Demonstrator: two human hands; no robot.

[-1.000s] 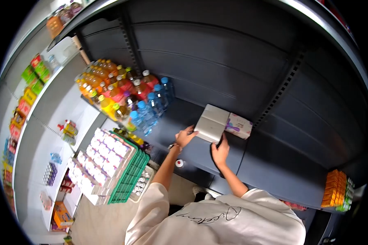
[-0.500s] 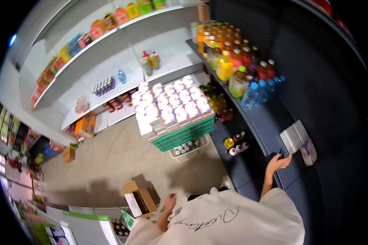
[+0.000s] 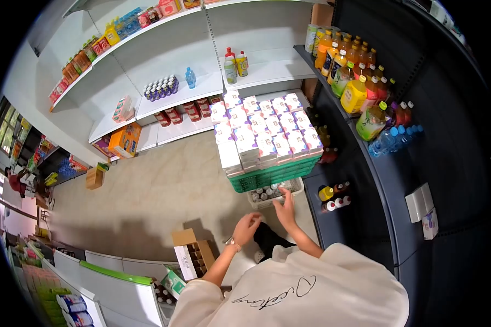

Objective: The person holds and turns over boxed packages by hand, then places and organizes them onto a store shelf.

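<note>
My left hand point(image 3: 246, 228), with a band at the wrist, is over the floor in front of my body, its fingers loosely bent and holding nothing I can see. My right hand point(image 3: 285, 210) reaches forward with thumb and fingers apart, empty. Just beyond it is a white basket point(image 3: 263, 205) of cans or bottles on the floor; I cannot tell whether the hand touches it. Behind that, a green crate point(image 3: 275, 179) bears stacked white tissue packs point(image 3: 265, 146). Several white packs point(image 3: 423, 203) sit on the dark shelf at right.
An open cardboard box point(image 3: 193, 256) with dividers stands on the floor at lower left. Dark shelves point(image 3: 365, 163) on the right hold juice bottles point(image 3: 354, 94) and blue-capped water bottles point(image 3: 393, 140). White shelves point(image 3: 163, 103) line the back. A person point(image 3: 16, 182) is far left.
My right hand has moved from beside the white packs on the right shelf to the middle, near the basket. My left hand has come forward and right. The view has shifted left.
</note>
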